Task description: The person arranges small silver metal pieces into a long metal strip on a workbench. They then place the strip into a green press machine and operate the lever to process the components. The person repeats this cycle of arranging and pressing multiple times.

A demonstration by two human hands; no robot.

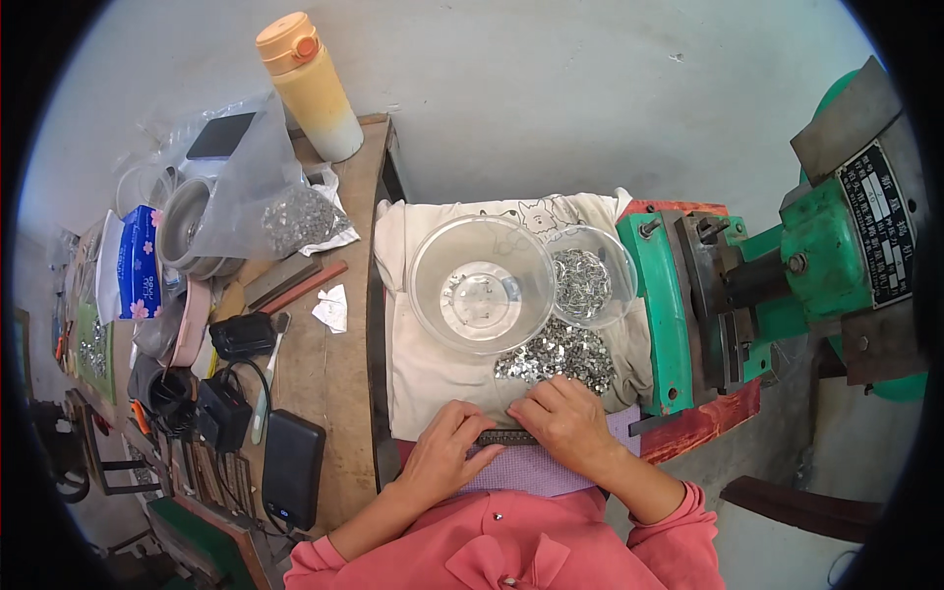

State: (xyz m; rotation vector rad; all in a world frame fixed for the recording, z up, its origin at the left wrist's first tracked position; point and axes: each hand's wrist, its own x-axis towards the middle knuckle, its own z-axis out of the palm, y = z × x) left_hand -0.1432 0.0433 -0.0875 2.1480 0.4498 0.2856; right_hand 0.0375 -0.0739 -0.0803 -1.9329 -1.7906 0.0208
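Pieces of metal glittered in a loose heap near the centre of the frame, right out on the cream cloth, presumably spread there so that single ones lay within easy reach! Above the heap sat the large clear tub, only a few small bits on its floor, and just beside it, to the right, the smaller clear tub with its tangle of shiny parts; the pair likely stood so close to spare long reaches. The cloth probably stopped little things from skidding. Over at the right of the frame loomed the green press, while the wooden table at the left carried the bulkier clutter.

On to the grip! At lower centre lay the dark slotted bar, crosswise above the purple mat. The left hand reached in from the lower left, fingers curled above and thumb below, nearly closed, seemingly pinching the bar's left end, perhaps to steady it. The right hand arched palm-down by the bar's right end, forearm slanting up from the lower right, fingers bent and bunched; whether they had hold of a small piece, or of the bar itself, I couldn't tell
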